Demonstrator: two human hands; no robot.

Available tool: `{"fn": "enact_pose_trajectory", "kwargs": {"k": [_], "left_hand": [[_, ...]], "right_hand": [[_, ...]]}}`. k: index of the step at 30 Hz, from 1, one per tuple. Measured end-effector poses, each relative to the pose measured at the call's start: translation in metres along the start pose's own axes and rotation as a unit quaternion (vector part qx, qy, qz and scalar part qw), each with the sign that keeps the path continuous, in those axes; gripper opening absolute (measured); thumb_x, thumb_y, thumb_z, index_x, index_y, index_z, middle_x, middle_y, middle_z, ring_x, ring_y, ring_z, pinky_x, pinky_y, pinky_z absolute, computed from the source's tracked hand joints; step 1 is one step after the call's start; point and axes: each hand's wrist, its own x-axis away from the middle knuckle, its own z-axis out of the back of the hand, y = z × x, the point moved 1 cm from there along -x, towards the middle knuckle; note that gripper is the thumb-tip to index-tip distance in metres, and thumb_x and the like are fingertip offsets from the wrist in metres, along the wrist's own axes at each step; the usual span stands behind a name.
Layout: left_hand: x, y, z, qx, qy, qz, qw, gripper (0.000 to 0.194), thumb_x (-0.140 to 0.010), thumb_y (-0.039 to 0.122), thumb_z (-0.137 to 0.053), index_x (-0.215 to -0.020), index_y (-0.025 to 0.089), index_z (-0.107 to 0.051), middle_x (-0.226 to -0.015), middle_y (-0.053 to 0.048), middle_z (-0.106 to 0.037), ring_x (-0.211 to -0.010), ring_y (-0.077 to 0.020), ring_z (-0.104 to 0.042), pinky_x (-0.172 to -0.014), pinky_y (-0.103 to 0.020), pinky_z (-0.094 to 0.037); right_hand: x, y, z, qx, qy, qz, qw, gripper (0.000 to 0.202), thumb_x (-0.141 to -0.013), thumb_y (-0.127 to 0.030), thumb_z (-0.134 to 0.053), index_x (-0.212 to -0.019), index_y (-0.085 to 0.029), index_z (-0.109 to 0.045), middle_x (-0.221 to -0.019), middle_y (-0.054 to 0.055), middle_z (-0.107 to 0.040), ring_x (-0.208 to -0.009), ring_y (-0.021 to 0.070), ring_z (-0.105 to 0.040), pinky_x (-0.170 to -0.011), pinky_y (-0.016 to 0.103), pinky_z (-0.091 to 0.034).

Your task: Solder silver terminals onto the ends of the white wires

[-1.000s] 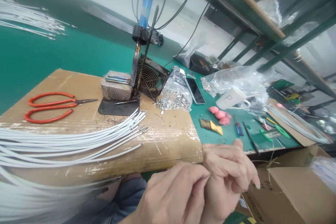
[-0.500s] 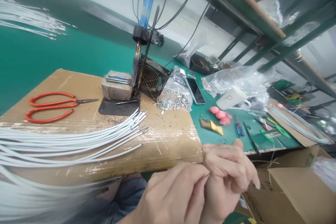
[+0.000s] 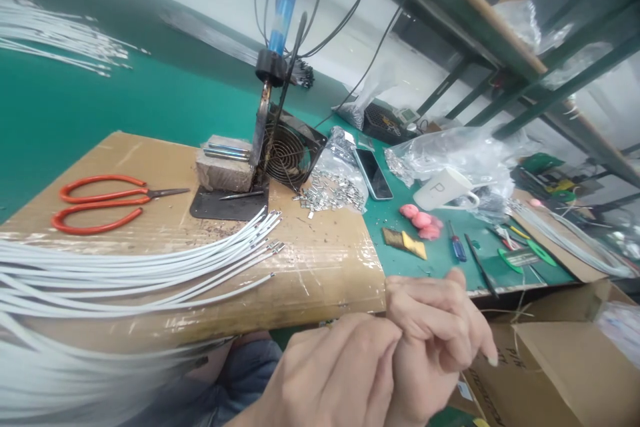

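At 6 o'clock, below the worktop [image 3: 320,267] edge, my left hand [image 3: 335,380] and right hand [image 3: 435,340] press together, contents hidden; white wires [image 3: 150,273] at 9 o'clock look light, limp—grasp near terminals.

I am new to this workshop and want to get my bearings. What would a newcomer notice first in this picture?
First, the left hand and right hand pressed together at the bottom, in front of the bench edge; what they pinch is hidden. Next, the bundle of white cables fanning in from the left over the cardboard sheet, with the orange scissors behind them. Further back, a blue-handled soldering iron rises on its stand beside a small fan.
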Motion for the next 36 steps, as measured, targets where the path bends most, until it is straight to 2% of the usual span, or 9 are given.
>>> {"fn": "enact_pose_trajectory", "kwargs": {"k": [6,9,13,16,21,23,26,30,36], "left_hand": [[0.006,0.003,0.001,0.017,-0.01,0.026,0.999,0.018,-0.095,0.004,-0.055,-0.095,0.02,-0.065,-0.072,0.004,-0.078,-0.051,-0.0103,-0.072,-0.051,-0.021,-0.053],[0.004,0.002,0.005,0.08,-0.047,0.128,0.987,0.02,-0.092,0.005,-0.059,-0.098,0.023,-0.064,-0.073,0.006,-0.077,-0.057,-0.0102,-0.075,-0.061,-0.017,-0.058],[-0.008,-0.003,0.007,0.264,-0.103,0.284,0.916,0.012,-0.099,0.015,-0.055,-0.092,0.021,-0.061,-0.063,0.004,-0.068,-0.054,-0.0107,-0.071,-0.054,-0.016,-0.058],[-0.013,-0.006,0.001,0.336,-0.128,0.368,0.857,0.018,-0.1,0.028,-0.057,-0.085,0.02,-0.061,-0.061,0.002,-0.064,-0.052,-0.0126,-0.065,-0.05,-0.02,-0.055],[-0.009,-0.009,-0.009,0.441,-0.15,0.473,0.748,0.024,-0.096,0.037,-0.064,-0.083,0.019,-0.057,-0.061,0.005,-0.055,-0.048,-0.0079,-0.054,-0.048,-0.017,-0.046],[-0.008,-0.01,-0.01,0.453,-0.159,0.501,0.72,0.027,-0.096,0.042,-0.065,-0.087,0.018,-0.058,-0.063,0.005,-0.056,-0.047,-0.0068,-0.054,-0.048,-0.017,-0.044],[-0.007,-0.011,-0.008,0.444,-0.168,0.507,0.719,0.029,-0.098,0.045,-0.063,-0.093,0.016,-0.059,-0.065,0.004,-0.058,-0.046,-0.0071,-0.056,-0.049,-0.018,-0.042],[-0.011,-0.009,-0.004,0.447,-0.182,0.505,0.715,0.033,-0.097,0.048,-0.065,-0.096,0.015,-0.063,-0.065,0.004,-0.058,-0.048,-0.0077,-0.055,-0.052,-0.02,-0.044],[-0.014,-0.005,-0.007,0.486,-0.183,0.495,0.697,0.04,-0.092,0.054,-0.072,-0.095,0.016,-0.062,-0.063,0.005,-0.056,-0.049,-0.0082,-0.056,-0.052,-0.019,-0.045]], "right_hand": [[0.0,-0.002,0.0,0.006,-0.003,-0.005,1.0,0.067,-0.1,0.003,-0.051,-0.035,-0.012,-0.059,-0.034,0.0,-0.041,-0.031,0.0019,-0.024,-0.031,0.015,-0.012],[0.002,-0.003,-0.001,-0.006,-0.001,-0.008,1.0,0.066,-0.1,0.002,-0.052,-0.036,-0.011,-0.059,-0.035,0.0,-0.042,-0.029,0.0016,-0.024,-0.031,0.016,-0.013],[0.005,-0.003,0.0,-0.02,-0.003,-0.018,1.0,0.065,-0.104,-0.004,-0.053,-0.04,-0.009,-0.062,-0.037,0.001,-0.044,-0.029,0.0006,-0.024,-0.032,0.017,-0.014],[0.005,-0.002,0.001,-0.028,-0.005,-0.018,0.999,0.065,-0.103,-0.002,-0.052,-0.04,-0.009,-0.062,-0.037,0.001,-0.044,-0.028,0.0011,-0.024,-0.031,0.018,-0.013],[0.005,-0.004,0.0,-0.025,0.002,-0.008,1.0,0.065,-0.102,-0.002,-0.053,-0.038,-0.01,-0.06,-0.035,0.001,-0.044,-0.026,0.0016,-0.023,-0.031,0.02,-0.01],[0.007,-0.006,-0.002,-0.025,0.014,-0.006,1.0,0.064,-0.102,-0.005,-0.056,-0.038,-0.009,-0.06,-0.036,0.002,-0.046,-0.025,0.0016,-0.024,-0.031,0.02,-0.011],[0.009,-0.008,-0.005,-0.03,0.024,-0.014,0.999,0.063,-0.102,-0.01,-0.059,-0.039,-0.009,-0.061,-0.039,0.005,-0.051,-0.026,0.0011,-0.025,-0.032,0.02,-0.011],[0.01,-0.01,-0.006,-0.04,0.021,-0.031,0.999,0.062,-0.103,-0.013,-0.06,-0.041,-0.008,-0.061,-0.04,0.004,-0.048,-0.029,0.0022,-0.027,-0.034,0.02,-0.012],[0.01,-0.008,-0.001,-0.077,-0.02,-0.032,0.996,0.058,-0.106,-0.012,-0.054,-0.049,-0.007,-0.064,-0.046,0.005,-0.051,-0.034,0.0035,-0.03,-0.039,0.024,-0.013]]}}
